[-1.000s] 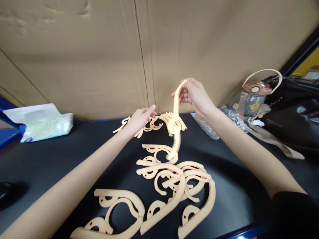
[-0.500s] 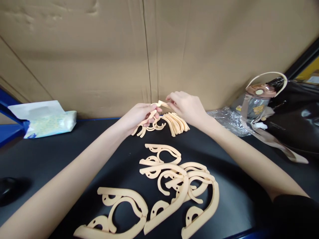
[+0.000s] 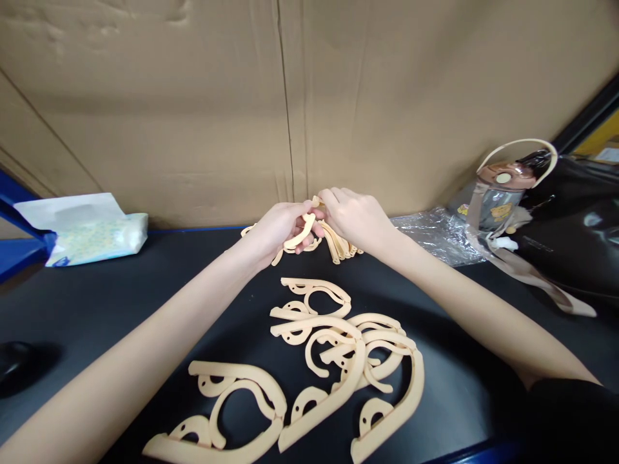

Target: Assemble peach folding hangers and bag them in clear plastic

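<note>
My left hand [image 3: 278, 232] is closed around a cream plastic folding-hanger part [image 3: 302, 235], whose curved end sticks out below the fingers. Right beside it, my right hand [image 3: 358, 216] pinches a cream hanger arm [image 3: 318, 202], mostly covered by the fingers. The two hands nearly touch, and whether the parts are joined is hidden. Behind them lie a row of loose hanger arms [image 3: 338, 246] and some curved hooks [image 3: 316, 245], partly covered. Nearer to me, several folded hangers, such as a front-left one [image 3: 227, 371] and a front-right one [image 3: 418, 386], rest on the black table [image 3: 217, 309].
A tissue pack [image 3: 104, 238] lies at the left, with a dark rounded object [image 3: 14, 364] nearer me. Crumpled clear plastic [image 3: 435, 238], a strapped bottle [image 3: 503, 203] and a black bag [image 3: 575, 225] sit at the right. A cardboard wall [image 3: 193, 96] closes off the back.
My left hand has shifted right and turned the part it holds. My right hand has come slightly lower and closer, its fingertips now meeting the left hand's.
</note>
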The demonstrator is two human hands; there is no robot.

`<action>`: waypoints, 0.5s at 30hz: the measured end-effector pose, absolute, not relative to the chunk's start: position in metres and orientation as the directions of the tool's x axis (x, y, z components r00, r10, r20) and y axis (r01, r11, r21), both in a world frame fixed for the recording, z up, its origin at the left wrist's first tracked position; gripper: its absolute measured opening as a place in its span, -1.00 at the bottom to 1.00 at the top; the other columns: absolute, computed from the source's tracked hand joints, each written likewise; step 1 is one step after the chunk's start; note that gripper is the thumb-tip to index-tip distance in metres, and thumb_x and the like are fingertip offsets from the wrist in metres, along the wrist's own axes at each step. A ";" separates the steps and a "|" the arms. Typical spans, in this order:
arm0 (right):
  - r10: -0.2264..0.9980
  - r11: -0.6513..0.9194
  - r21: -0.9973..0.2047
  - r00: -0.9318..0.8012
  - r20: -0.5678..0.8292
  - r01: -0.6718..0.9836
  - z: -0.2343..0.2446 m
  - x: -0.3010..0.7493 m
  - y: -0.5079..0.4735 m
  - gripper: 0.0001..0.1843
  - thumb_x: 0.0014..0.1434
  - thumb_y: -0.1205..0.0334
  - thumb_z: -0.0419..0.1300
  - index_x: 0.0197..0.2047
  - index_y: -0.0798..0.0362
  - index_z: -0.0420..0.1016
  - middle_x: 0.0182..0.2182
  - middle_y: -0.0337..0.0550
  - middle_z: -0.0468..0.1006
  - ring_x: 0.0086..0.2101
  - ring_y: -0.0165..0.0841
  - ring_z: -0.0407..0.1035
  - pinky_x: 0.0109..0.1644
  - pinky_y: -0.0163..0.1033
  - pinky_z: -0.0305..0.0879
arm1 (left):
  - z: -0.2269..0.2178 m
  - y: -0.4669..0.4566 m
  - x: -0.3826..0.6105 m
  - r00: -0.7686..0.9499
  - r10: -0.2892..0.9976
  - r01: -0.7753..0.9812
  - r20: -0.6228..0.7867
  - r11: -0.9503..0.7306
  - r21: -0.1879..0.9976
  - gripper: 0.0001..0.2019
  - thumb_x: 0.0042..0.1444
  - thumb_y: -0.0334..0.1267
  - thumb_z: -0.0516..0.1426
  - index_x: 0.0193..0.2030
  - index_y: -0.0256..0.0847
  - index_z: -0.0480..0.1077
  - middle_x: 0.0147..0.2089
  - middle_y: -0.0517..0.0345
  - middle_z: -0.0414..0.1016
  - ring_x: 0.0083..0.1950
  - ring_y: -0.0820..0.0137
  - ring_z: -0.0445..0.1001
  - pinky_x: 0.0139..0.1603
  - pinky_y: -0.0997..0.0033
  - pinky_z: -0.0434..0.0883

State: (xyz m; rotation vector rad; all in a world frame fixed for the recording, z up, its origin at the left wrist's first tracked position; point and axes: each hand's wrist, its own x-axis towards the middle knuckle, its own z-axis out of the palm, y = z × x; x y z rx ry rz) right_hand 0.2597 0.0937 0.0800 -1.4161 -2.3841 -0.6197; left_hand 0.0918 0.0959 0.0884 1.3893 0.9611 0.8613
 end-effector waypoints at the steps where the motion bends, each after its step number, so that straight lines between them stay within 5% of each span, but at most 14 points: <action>1: 0.752 0.435 0.217 -0.485 0.446 0.874 0.081 0.260 0.094 -0.75 0.40 0.39 -0.07 -0.11 0.19 0.44 -0.22 0.08 0.57 -0.21 -0.20 0.44 -0.36 -0.19 0.01 | 0.090 0.095 0.092 0.387 0.921 0.069 -0.041 0.015 0.998 -0.75 0.30 -0.31 -0.02 -0.37 -0.28 0.38 -0.55 0.13 0.41 -0.68 0.53 0.24 -0.69 0.52 0.17; 6: 0.784 0.449 0.189 -0.487 0.385 0.873 0.078 0.256 0.092 -0.67 0.42 0.42 -0.18 -0.06 0.24 0.41 -0.19 0.15 0.56 -0.23 -0.19 0.46 -0.35 -0.20 0.02 | 0.088 0.091 0.097 0.361 0.932 0.169 0.001 -0.066 0.983 -0.75 0.33 -0.30 -0.06 -0.35 -0.25 0.34 -0.61 0.28 0.24 -0.69 0.54 0.17 -0.67 0.53 0.15; 10: 0.846 0.403 0.084 -0.406 0.345 0.911 0.075 0.257 0.099 -0.78 0.38 0.40 -0.07 -0.06 0.23 0.38 -0.26 0.12 0.59 -0.37 -0.24 0.47 -0.40 -0.23 0.03 | 0.078 0.086 0.107 0.311 0.946 0.324 0.095 -0.200 0.925 -0.73 0.38 -0.25 -0.09 -0.32 -0.20 0.31 -0.61 0.30 0.28 -0.68 0.50 0.17 -0.64 0.50 0.12; 15: 0.926 0.289 -0.073 -0.260 0.272 0.954 0.080 0.287 0.121 -0.67 0.43 0.38 -0.17 -0.10 0.19 0.41 -0.33 0.00 0.62 -0.45 -0.38 0.47 -0.36 -0.31 0.21 | 0.090 0.090 0.094 0.390 0.915 0.475 0.098 -0.291 0.831 -0.79 0.20 -0.32 0.16 -0.47 -0.22 0.38 -0.60 0.27 0.36 -0.56 0.48 0.27 -0.52 0.50 0.16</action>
